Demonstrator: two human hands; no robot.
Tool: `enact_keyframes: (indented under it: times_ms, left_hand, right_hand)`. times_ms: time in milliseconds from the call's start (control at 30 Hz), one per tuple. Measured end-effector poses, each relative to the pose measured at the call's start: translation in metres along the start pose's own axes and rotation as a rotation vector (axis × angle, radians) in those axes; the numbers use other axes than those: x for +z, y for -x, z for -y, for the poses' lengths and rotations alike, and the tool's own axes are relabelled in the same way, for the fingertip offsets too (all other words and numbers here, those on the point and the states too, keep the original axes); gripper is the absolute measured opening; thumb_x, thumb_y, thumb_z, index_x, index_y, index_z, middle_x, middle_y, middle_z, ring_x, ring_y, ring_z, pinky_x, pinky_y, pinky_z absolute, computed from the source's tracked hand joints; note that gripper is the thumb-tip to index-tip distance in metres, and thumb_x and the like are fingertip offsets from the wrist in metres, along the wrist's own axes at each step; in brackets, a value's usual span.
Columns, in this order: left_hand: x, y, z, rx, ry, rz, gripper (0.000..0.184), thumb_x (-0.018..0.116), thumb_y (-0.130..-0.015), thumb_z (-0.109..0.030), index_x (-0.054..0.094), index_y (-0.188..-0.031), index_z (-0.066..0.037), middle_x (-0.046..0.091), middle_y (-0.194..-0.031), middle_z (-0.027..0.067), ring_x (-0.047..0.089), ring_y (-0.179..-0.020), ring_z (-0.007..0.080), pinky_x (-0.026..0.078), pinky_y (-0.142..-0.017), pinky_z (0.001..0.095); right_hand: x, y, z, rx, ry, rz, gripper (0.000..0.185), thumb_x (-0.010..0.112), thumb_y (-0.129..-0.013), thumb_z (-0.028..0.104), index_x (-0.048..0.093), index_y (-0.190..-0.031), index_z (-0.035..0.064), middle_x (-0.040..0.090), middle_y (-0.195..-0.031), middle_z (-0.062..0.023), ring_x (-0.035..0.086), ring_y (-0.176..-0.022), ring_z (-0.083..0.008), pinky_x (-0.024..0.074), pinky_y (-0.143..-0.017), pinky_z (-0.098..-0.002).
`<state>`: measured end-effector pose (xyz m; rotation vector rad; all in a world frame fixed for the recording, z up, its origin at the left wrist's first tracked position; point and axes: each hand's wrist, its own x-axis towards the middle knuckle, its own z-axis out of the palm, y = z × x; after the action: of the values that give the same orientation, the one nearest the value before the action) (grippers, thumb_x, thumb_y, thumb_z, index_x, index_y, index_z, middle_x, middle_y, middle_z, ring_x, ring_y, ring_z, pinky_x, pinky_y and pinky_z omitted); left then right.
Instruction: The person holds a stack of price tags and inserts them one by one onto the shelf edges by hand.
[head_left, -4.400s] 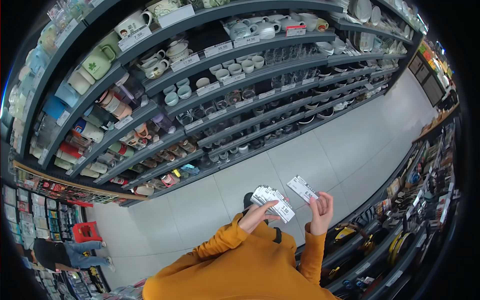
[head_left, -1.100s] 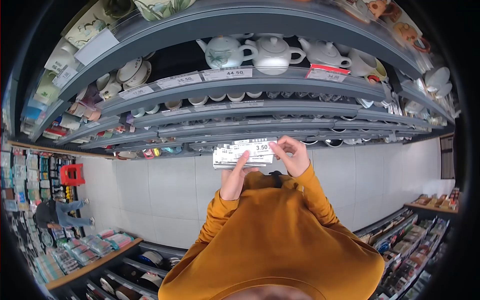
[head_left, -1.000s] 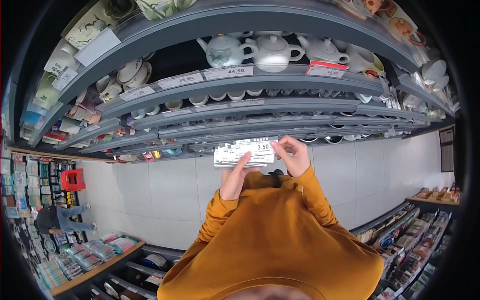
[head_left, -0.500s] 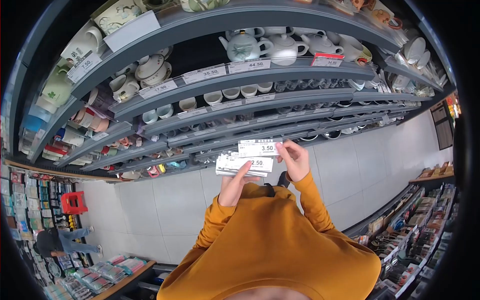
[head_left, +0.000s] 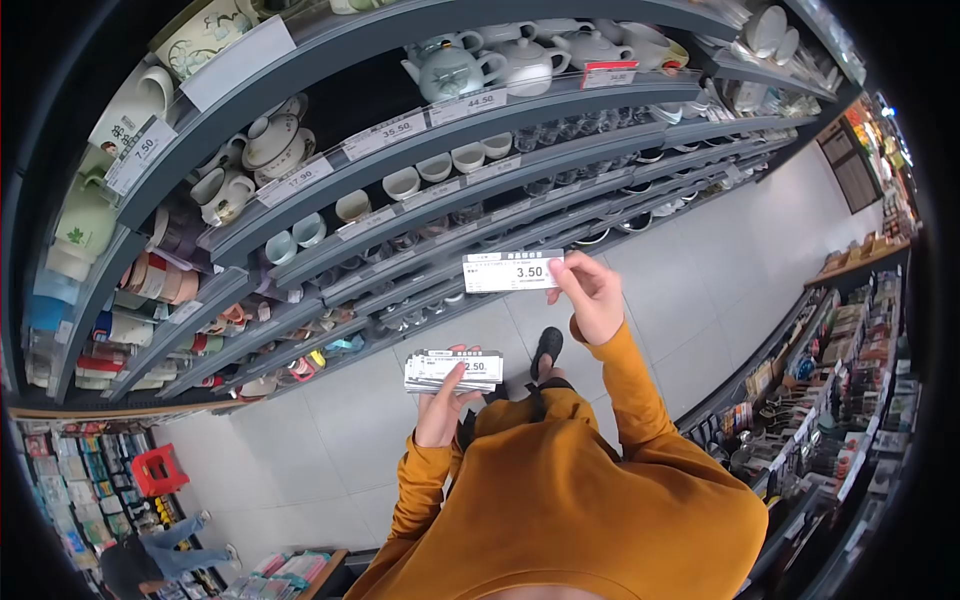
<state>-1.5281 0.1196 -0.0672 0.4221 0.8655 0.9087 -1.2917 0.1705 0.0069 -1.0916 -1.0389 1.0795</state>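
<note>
My right hand (head_left: 592, 290) pinches the right end of a single white price tag (head_left: 510, 272) marked 3.50, held out in front of the shelves. Lower and to the left, my left hand (head_left: 445, 408) grips a stack of price tags (head_left: 430, 372), its thumb lying across the top one, which reads 2.50. The tag and the stack are apart, with floor showing between them. Behind the single tag are the lower shelf levels with small cups and glasses.
Curved grey shelving holds teapots (head_left: 525, 65), white bowls (head_left: 402, 183) and mugs, with price labels (head_left: 385, 135) along the edges. A red stool (head_left: 160, 470) stands at the left near a person in jeans (head_left: 180, 560). Utensil racks (head_left: 800, 440) line the right side.
The 3.50 tag has come away from the stack, moving up with my right hand. My left hand and the stack have dropped lower and left. The view has turned, and my foot now shows.
</note>
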Motion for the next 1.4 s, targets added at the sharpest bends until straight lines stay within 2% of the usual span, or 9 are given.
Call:
enact_keyframes:
  times_ms: [67,300,433,567,667,900,1133,1233,1400]
  left_hand:
    - [0.003,0.000,-0.001,-0.002,0.012,0.017,0.036,0.053,-0.094,-0.011,0.046,-0.128,-0.002,0.056,-0.127,0.0160,0.064,-0.099,0.0197,0.056,-0.071,0.0251]
    - [0.013,0.000,0.004,0.003,0.011,0.112,0.034,0.053,-0.092,-0.010,0.046,-0.125,-0.003,0.055,-0.127,0.0154,0.062,-0.101,0.0201,0.056,-0.075,0.0277]
    - [0.025,-0.001,0.010,-0.069,-0.010,0.116,0.036,0.053,-0.092,-0.011,0.045,-0.127,-0.005,0.054,-0.129,0.0143,0.059,-0.108,0.0202,0.054,-0.081,0.0304]
    - [0.050,-0.011,0.023,-0.147,-0.081,0.208,0.037,0.052,-0.093,-0.013,0.045,-0.129,-0.008,0.052,-0.131,0.0122,0.055,-0.115,0.0200,0.051,-0.087,0.0337]
    - [0.078,-0.027,0.040,-0.195,-0.140,0.249,0.037,0.052,-0.095,-0.014,0.044,-0.130,-0.008,0.052,-0.129,0.0111,0.056,-0.114,0.0209,0.052,-0.088,0.0350]
    - [0.185,-0.055,0.095,-0.257,-0.143,0.361,0.036,0.052,-0.095,-0.016,0.046,-0.129,-0.006,0.056,-0.123,0.0110,0.058,-0.111,0.0217,0.054,-0.086,0.0354]
    - [0.280,-0.064,0.174,-0.310,-0.096,0.369,0.037,0.054,-0.094,-0.017,0.046,-0.129,-0.006,0.056,-0.125,0.0104,0.060,-0.110,0.0199,0.055,-0.082,0.0302]
    - [0.299,-0.064,0.184,-0.282,-0.051,0.371,0.036,0.054,-0.095,-0.014,0.047,-0.128,-0.004,0.055,-0.127,0.0113,0.058,-0.112,0.0204,0.054,-0.088,0.0338]
    - [0.313,-0.070,0.186,-0.279,-0.139,0.269,0.037,0.055,-0.095,-0.017,0.047,-0.129,-0.005,0.056,-0.126,0.0091,0.059,-0.109,0.0178,0.055,-0.083,0.0293]
  right_hand:
    - [-0.001,0.007,0.002,0.038,0.001,0.021,0.017,0.059,-0.093,0.013,0.060,-0.089,-0.0030,0.064,-0.083,-0.0071,0.057,-0.069,-0.0093,0.0466,-0.063,-0.0227]
    - [-0.007,0.025,0.006,0.097,-0.086,-0.001,0.017,0.059,-0.092,0.007,0.057,-0.104,-0.0039,0.064,-0.088,-0.0086,0.058,-0.070,-0.0107,0.0470,-0.063,-0.0231]
    - [-0.021,0.032,0.007,0.033,-0.038,0.005,0.027,0.059,-0.090,0.002,0.052,-0.116,-0.0026,0.064,-0.091,-0.0088,0.060,-0.073,-0.0119,0.0489,-0.068,-0.0241]
    - [-0.047,0.045,0.018,0.038,-0.144,-0.113,0.047,0.057,-0.089,-0.003,0.038,-0.132,-0.0032,0.060,-0.095,-0.0113,0.061,-0.077,-0.0161,0.0506,-0.070,-0.0277]
    - [-0.087,0.053,0.010,0.043,-0.075,-0.133,0.047,0.056,-0.089,-0.004,0.038,-0.131,-0.0033,0.059,-0.096,-0.0118,0.061,-0.078,-0.0168,0.0511,-0.070,-0.0281]
    - [-0.197,0.082,0.007,0.061,-0.086,-0.300,0.023,0.058,-0.090,0.000,0.042,-0.107,0.0000,0.060,-0.093,-0.0130,0.061,-0.069,-0.0155,0.0506,-0.061,-0.0263]
    - [-0.307,0.097,0.014,0.095,-0.049,-0.323,0.034,0.060,-0.089,0.001,0.045,-0.119,-0.0013,0.062,-0.092,-0.0116,0.061,-0.068,-0.0126,0.0492,-0.063,-0.0230]
    - [-0.341,0.090,0.010,0.146,-0.012,-0.277,0.033,0.060,-0.089,0.002,0.046,-0.119,-0.0019,0.063,-0.093,-0.0122,0.061,-0.065,-0.0119,0.0495,-0.062,-0.0229]
    - [-0.362,0.064,0.012,0.198,-0.022,-0.234,0.031,0.060,-0.090,0.005,0.049,-0.118,-0.0025,0.064,-0.097,-0.0137,0.059,-0.058,-0.0107,0.0474,-0.054,-0.0219]
